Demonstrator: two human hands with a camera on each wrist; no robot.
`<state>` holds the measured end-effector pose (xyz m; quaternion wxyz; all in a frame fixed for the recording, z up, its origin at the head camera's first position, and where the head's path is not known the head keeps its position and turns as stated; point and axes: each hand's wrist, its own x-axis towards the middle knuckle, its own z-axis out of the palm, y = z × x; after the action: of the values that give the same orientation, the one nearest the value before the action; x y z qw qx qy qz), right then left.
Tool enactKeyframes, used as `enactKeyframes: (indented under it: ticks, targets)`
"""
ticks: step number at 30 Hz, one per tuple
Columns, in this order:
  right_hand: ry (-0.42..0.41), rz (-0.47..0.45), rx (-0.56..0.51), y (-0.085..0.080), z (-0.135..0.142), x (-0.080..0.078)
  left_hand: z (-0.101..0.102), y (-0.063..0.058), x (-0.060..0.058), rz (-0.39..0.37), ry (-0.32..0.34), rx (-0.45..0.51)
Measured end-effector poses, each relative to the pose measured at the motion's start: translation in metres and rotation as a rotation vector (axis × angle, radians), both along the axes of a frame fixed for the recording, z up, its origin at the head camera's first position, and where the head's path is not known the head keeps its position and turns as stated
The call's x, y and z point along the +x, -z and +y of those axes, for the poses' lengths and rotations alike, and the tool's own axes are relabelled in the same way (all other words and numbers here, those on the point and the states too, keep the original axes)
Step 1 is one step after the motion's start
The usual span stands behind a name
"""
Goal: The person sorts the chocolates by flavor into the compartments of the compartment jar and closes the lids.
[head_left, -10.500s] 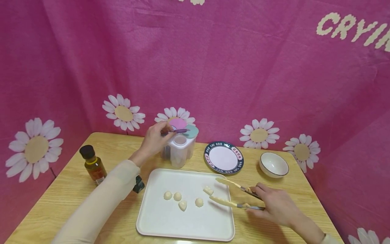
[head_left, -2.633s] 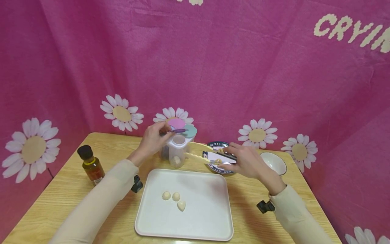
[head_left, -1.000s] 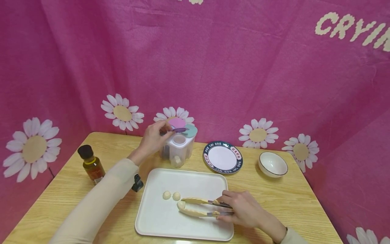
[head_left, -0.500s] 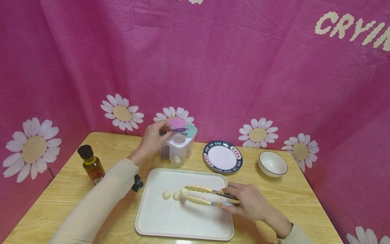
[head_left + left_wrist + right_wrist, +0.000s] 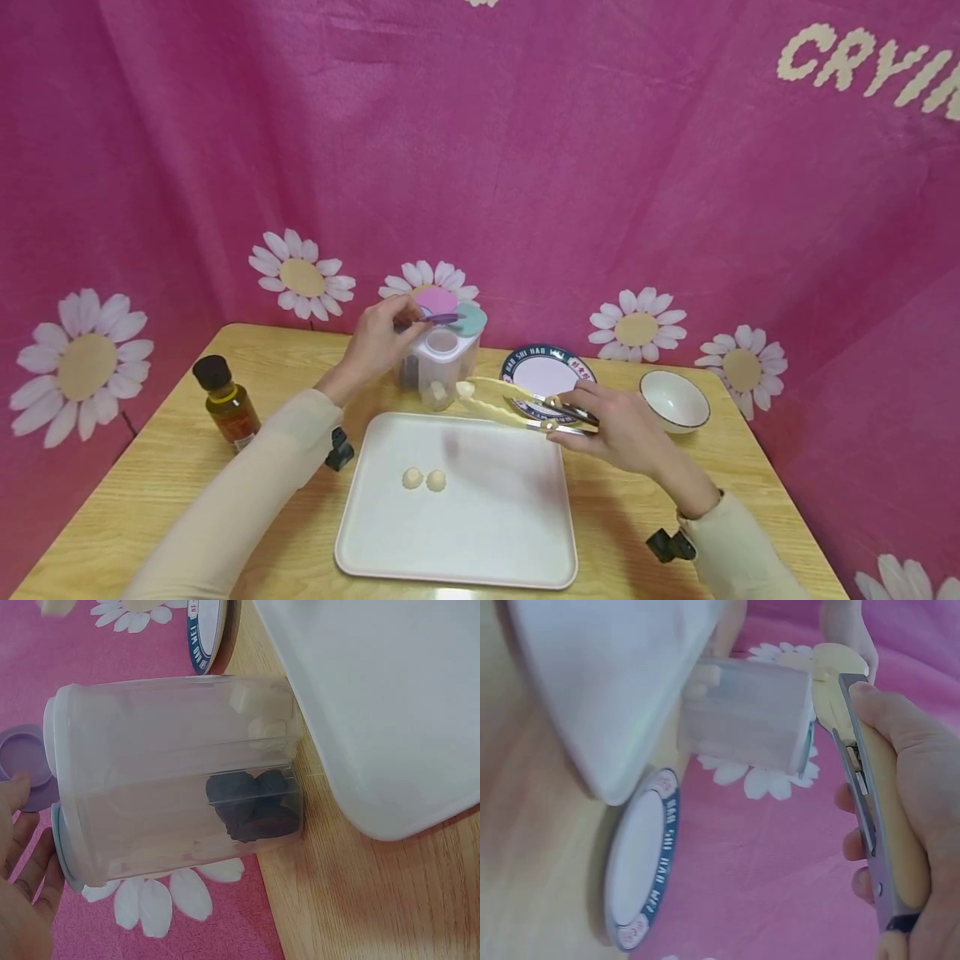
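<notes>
My left hand pinches the raised purple flip lid of a clear divided storage container. In the left wrist view, cream-coloured pieces lie at the bottom of one compartment and dark pieces in another. With my right hand I grip food tongs, whose tips hold a small cream-coloured moulded piece in the air, just right of the container. On the white tray sit two cream, ridged domes, side by side. The lid's hinge is hidden.
Behind the tongs lies a blue-rimmed plate. A white bowl stands at the back right, and an oil bottle with a black cap at the left. Pink cloth hangs behind the wooden table.
Earlier several cream pieces lay on the tray; now two do, and some show inside the container. The tongs took the pointed piece and rose towards the container. My left hand stayed at the lid.
</notes>
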<state>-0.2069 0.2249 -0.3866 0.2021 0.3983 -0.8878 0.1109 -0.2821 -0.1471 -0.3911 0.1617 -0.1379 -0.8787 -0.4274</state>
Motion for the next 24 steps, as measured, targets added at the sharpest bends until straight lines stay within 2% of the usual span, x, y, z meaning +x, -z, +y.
enactKeyframes:
  ticks: [5, 15, 24]
  targets:
    - [0.023, -0.011, 0.032, -0.016, -0.01, -0.019, 0.0, 0.0, 0.0, -0.01, -0.001, 0.007]
    - [0.014, -0.022, 0.025, -0.038, -0.028, -0.056, 0.002, -0.002, 0.001, -0.013, 0.008, 0.018]
    - [0.042, -0.09, 0.083, -0.048, -0.04, -0.07, 0.0, -0.003, 0.0, -0.008, 0.005, 0.01]
